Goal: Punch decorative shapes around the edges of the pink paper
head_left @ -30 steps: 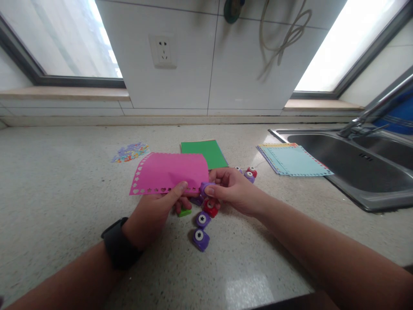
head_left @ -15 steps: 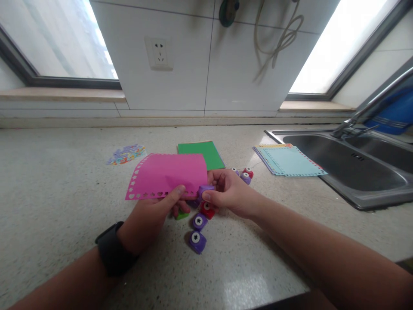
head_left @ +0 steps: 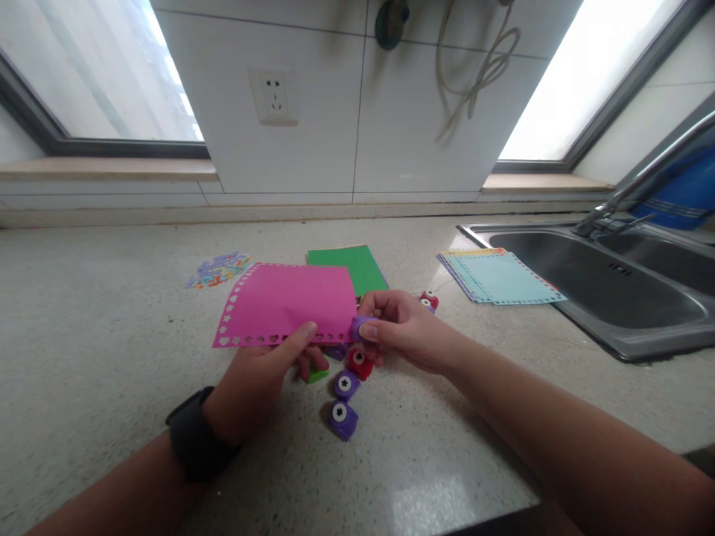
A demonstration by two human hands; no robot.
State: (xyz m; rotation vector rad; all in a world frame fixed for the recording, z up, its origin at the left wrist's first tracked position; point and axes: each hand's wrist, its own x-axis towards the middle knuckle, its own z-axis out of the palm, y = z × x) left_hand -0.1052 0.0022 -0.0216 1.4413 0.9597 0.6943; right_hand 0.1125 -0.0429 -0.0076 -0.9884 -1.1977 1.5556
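Note:
My left hand (head_left: 262, 376) pinches the near edge of a pink paper sheet (head_left: 290, 301) held above the counter; its edges carry rows of punched heart and star holes. My right hand (head_left: 399, 327) grips a small purple paper punch (head_left: 360, 326) clamped on the sheet's near right corner, thumb pressing on top. Under the hands lie more small punches: a red one (head_left: 359, 362), two purple ones (head_left: 345, 384) (head_left: 342, 418) and a green one (head_left: 317, 374). A black watch (head_left: 195, 443) sits on my left wrist.
A green paper stack (head_left: 349, 266) lies behind the pink sheet. A stack of light blue punched sheets (head_left: 500, 277) rests beside the steel sink (head_left: 603, 286). Colourful paper cut-outs (head_left: 219, 268) are piled at back left. Two more punches (head_left: 429, 300) sit right of my hand.
The pink sheet has shifted slightly left in my hands, and the purple punch now sits nearer the sheet's right corner. The view moved a little.

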